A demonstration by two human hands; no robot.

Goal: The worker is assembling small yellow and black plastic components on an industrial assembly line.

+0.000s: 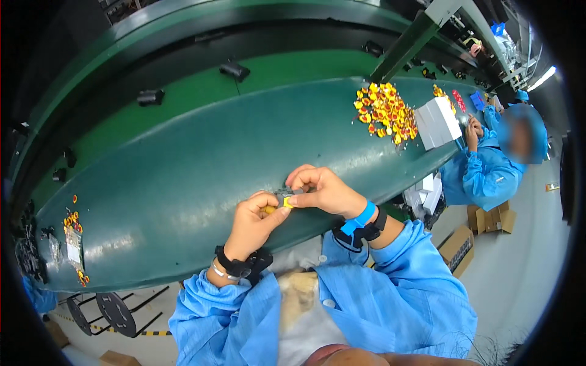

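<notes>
Both my hands meet over the near edge of the green work surface (201, 177), gripping one small grey and yellow part (284, 194) between them. My left hand (253, 221) pinches its yellow side with thumb and forefinger. From the other side my right hand (326, 192) closes on it, the thumb pressed against the yellow piece. The fingers cover most of the part, so its exact kind does not show. To the right, farther back, lies a heap of small yellow and red pieces (384, 110).
A white box (437, 124) stands beside the heap, near a co-worker in blue (488, 165). Black parts (235, 71) sit on the green conveyor belt behind the surface. More yellow pieces and a bag (74, 247) lie at far left. Stools (116, 314) and cartons (456, 249) are on the floor.
</notes>
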